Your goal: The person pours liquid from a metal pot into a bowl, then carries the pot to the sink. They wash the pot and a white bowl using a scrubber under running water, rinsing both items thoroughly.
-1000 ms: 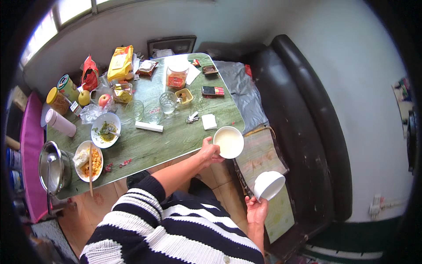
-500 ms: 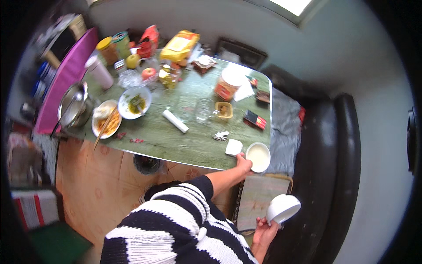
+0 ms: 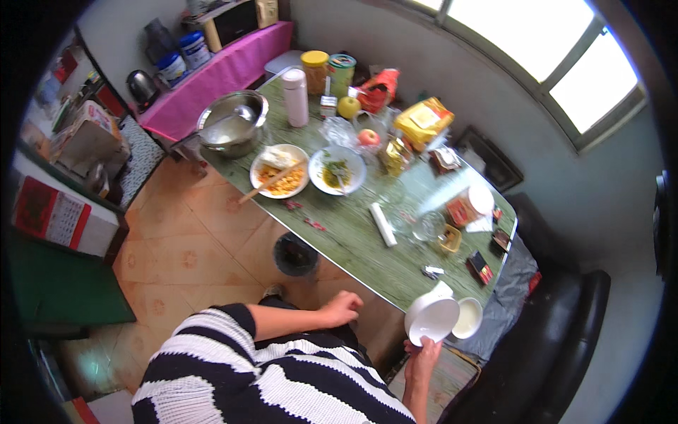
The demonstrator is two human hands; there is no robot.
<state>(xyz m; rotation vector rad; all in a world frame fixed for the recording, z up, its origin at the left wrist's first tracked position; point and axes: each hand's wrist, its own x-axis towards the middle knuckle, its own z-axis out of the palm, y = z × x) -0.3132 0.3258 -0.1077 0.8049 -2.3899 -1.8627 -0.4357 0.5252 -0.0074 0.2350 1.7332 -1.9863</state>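
My right hand (image 3: 421, 355) grips a white bowl (image 3: 432, 319), tilted so that its bare inside faces me. Just beyond it, at the table's near right corner, stands a white bowl of pale liquid (image 3: 467, 319). A white object (image 3: 443, 289), perhaps a folded tissue or napkin, shows partly behind the held bowl. My left hand (image 3: 342, 309) is off the table's near edge, in front of my body. Its fingers curl in loosely and nothing shows in them.
On the green table (image 3: 332, 233) are a noodle bowl with chopsticks (image 3: 280, 181), a soup bowl (image 3: 337, 169), a metal pot (image 3: 233, 124), a pink flask (image 3: 295, 99), jars and fruit. A bin (image 3: 295, 254) stands below the near edge. A black sofa (image 3: 558, 339) is right.
My left hand has left the bowl of pale liquid and drawn back leftward. My right hand has raised the other bowl to the table corner and turned it. The view has swung left.
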